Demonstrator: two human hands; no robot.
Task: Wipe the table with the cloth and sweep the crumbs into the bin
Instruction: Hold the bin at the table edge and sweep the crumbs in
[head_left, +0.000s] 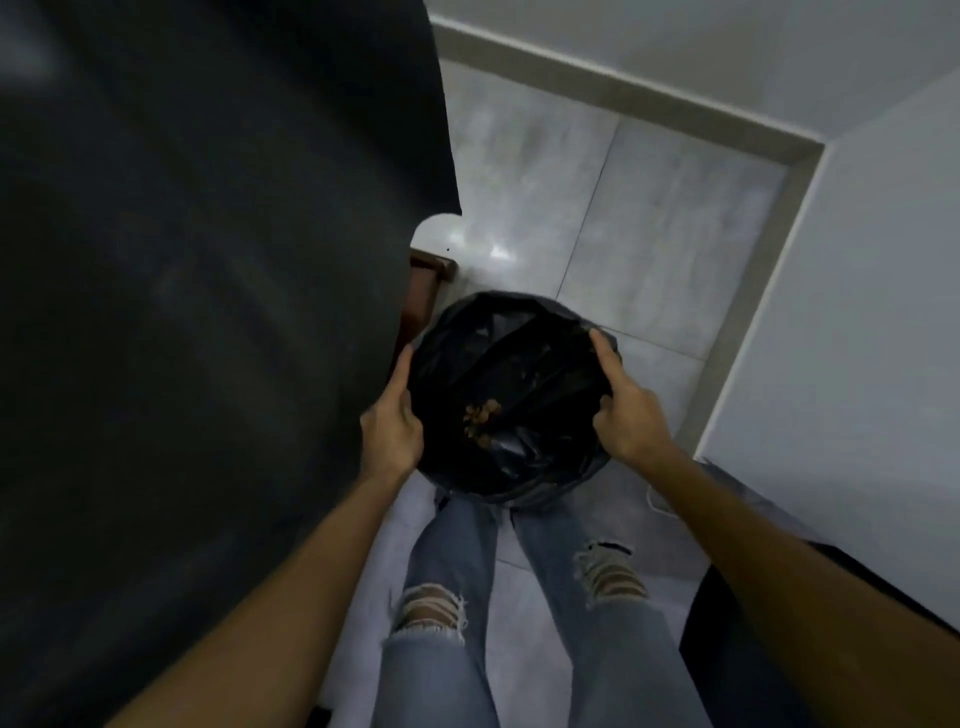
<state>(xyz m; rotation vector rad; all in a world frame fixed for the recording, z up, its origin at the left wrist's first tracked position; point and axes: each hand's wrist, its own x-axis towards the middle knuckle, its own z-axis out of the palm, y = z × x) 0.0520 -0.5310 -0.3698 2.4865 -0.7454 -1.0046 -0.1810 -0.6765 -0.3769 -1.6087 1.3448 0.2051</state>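
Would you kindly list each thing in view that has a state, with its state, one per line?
bin: open, lined with a black bag, held at its rim on both sides
crumbs: inside the bin, on the liner
left hand: gripping the bin's left rim
right hand: gripping the bin's right rim
table: dark top, blurred

The table (208, 312) is cut off by the top, left and bottom picture edges, and its surface is blurred. The bin (506, 395) wall is concealed by its black liner (545, 364), and the feet are hidden beneath it. The brown crumbs (480, 415) are too small to be identified.
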